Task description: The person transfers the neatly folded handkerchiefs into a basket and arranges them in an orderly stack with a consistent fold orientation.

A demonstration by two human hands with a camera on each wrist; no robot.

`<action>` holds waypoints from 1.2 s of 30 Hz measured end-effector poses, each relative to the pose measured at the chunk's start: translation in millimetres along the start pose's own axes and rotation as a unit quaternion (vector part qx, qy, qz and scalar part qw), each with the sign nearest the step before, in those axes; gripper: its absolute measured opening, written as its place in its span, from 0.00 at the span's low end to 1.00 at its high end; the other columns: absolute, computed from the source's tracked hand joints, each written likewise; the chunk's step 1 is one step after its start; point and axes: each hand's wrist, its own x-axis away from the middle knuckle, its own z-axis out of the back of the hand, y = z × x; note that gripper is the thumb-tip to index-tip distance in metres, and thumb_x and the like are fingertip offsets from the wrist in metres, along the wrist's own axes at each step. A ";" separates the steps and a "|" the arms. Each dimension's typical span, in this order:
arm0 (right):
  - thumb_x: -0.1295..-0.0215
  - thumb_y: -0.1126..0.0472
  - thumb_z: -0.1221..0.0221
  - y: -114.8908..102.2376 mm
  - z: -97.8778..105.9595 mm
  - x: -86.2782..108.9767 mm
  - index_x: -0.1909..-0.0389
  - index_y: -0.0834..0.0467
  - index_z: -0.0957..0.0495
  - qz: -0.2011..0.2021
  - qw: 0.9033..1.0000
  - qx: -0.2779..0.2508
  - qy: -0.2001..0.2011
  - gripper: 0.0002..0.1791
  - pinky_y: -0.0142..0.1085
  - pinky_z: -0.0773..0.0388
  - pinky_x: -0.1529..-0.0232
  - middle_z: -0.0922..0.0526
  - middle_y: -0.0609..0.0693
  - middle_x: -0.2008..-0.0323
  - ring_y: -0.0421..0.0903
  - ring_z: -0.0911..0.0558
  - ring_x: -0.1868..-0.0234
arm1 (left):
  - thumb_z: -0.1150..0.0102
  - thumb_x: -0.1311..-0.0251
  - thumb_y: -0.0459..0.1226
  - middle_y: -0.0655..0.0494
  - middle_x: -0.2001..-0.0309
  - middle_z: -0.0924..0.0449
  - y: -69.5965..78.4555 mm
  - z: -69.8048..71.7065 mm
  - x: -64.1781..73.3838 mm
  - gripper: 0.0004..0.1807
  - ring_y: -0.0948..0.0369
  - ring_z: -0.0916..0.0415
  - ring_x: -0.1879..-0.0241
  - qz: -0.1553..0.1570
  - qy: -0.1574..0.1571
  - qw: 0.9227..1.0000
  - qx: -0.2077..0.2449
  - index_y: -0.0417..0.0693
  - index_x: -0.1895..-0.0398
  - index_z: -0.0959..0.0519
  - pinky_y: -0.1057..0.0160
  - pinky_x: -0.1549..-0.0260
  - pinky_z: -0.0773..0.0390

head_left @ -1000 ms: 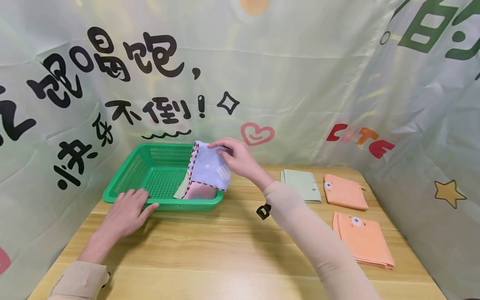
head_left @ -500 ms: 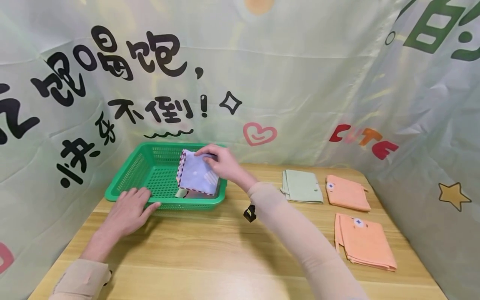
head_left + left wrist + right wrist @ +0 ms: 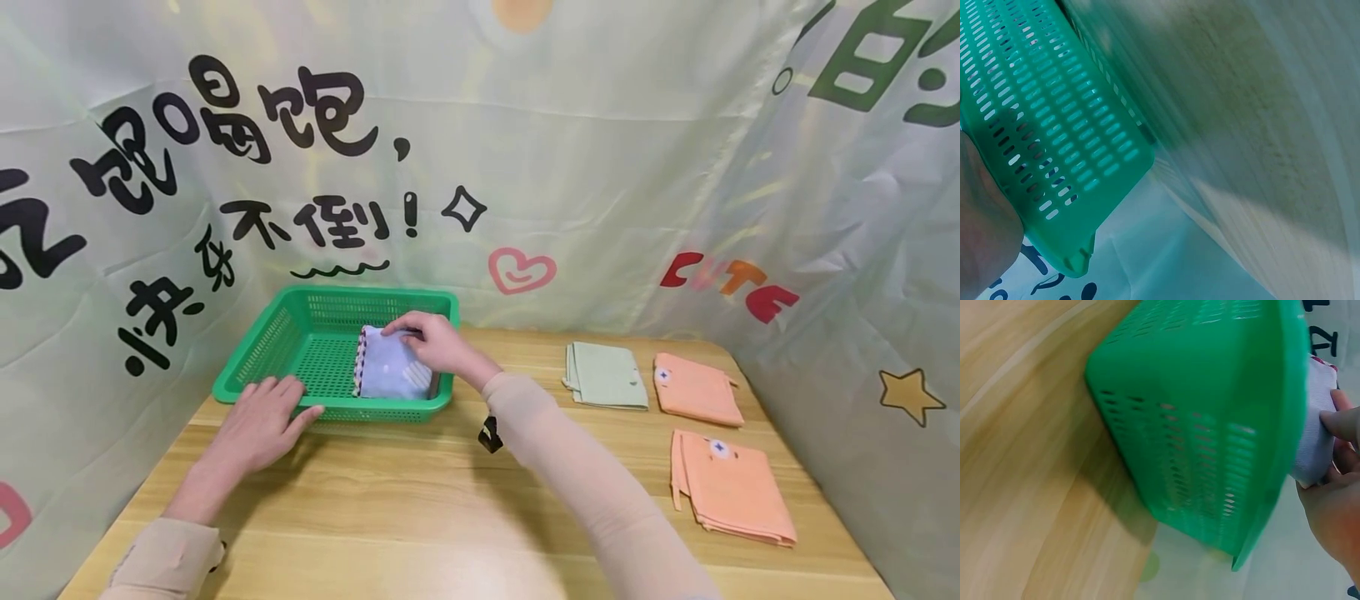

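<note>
While the left hand (image 3: 258, 425) rests loosely, thumb splayed, on the perforated green plastic basket's rim (image 3: 360, 405), the right grip (image 3: 437, 342) pinches a stripe-edged lavender cloth (image 3: 386, 368) inside its right end; rightward, flat-folded pale-green cloth (image 3: 607, 375), two peach cloths (image 3: 742, 490), wood-grain counter (image 3: 405, 500).

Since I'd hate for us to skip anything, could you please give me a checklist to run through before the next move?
1. Purple cloth inside the green basket: ok.
2. Left hand on the basket's rim: ok.
3. Right hand free of the purple cloth: not ok; it pinches the cloth.
4. What lies beneath the purple cloth: cannot tell; the cloth covers it.
5. Green cloth folded on the table: ok.
6. Both orange cloths in the basket: not ok; they lie on the table.
</note>
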 end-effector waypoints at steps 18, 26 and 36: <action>0.29 0.68 0.43 23.0 -5.6 7.4 0.30 0.42 0.23 -0.019 0.971 0.232 -0.059 0.29 0.63 0.54 0.27 0.23 0.38 0.31 0.48 0.33 0.26 | 0.43 0.26 0.52 0.57 0.67 0.30 1.8 -1.6 -0.9 0.19 0.55 0.39 0.69 -0.007 0.010 1.000 0.000 0.49 0.67 0.31 0.57 0.66 0.42; 0.27 0.63 0.41 26.0 -6.0 8.0 0.26 0.48 0.28 -0.028 0.974 0.219 -0.055 0.30 0.63 0.55 0.27 0.27 0.44 0.27 0.49 0.34 0.24 | 0.43 0.25 0.52 0.57 0.66 0.30 2.7 -0.7 -1.6 0.19 0.55 0.38 0.68 -0.007 0.011 1.000 0.002 0.48 0.66 0.30 0.57 0.66 0.42; 0.27 0.62 0.40 24.8 -4.3 11.3 0.26 0.48 0.28 -0.017 0.983 0.177 -0.035 0.29 0.55 0.50 0.27 0.28 0.47 0.26 0.51 0.34 0.23 | 0.43 0.26 0.52 0.57 0.67 0.31 1.0 0.3 0.0 0.18 0.55 0.39 0.69 -0.002 0.005 1.000 0.002 0.50 0.67 0.32 0.57 0.66 0.42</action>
